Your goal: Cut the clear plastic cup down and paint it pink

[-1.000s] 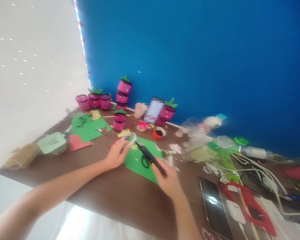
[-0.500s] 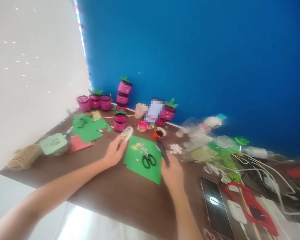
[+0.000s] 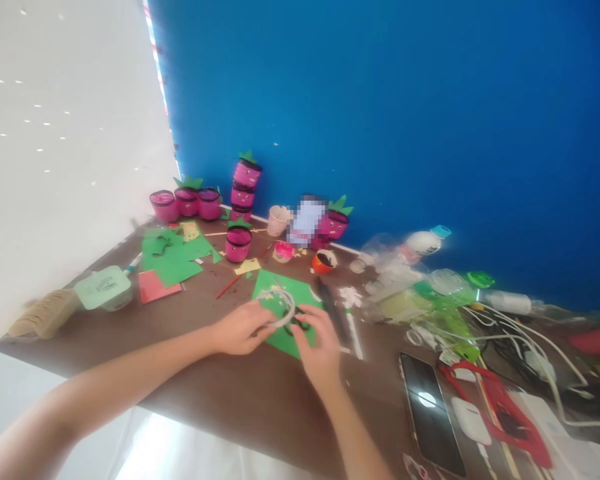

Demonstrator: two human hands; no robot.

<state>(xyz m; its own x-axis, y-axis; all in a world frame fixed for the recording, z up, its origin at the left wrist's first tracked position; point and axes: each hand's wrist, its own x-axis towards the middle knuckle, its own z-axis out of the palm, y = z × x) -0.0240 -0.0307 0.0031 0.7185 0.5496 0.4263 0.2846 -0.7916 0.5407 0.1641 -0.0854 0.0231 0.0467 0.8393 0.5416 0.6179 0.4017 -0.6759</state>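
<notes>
White ring pinched in L hand, R hand spread at scissors, tub lbl unreadable.

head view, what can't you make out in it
All in the head view:
Scissors: partly hidden by the right hand and white ring; whether they are gripped is unclear.
Propped screen: content pixelated.
Tub lid: lettering blurred, too small.
Stack's lowest cup: partly hidden by the cup in front.
Right forearm: cut off by the bottom edge.
</notes>
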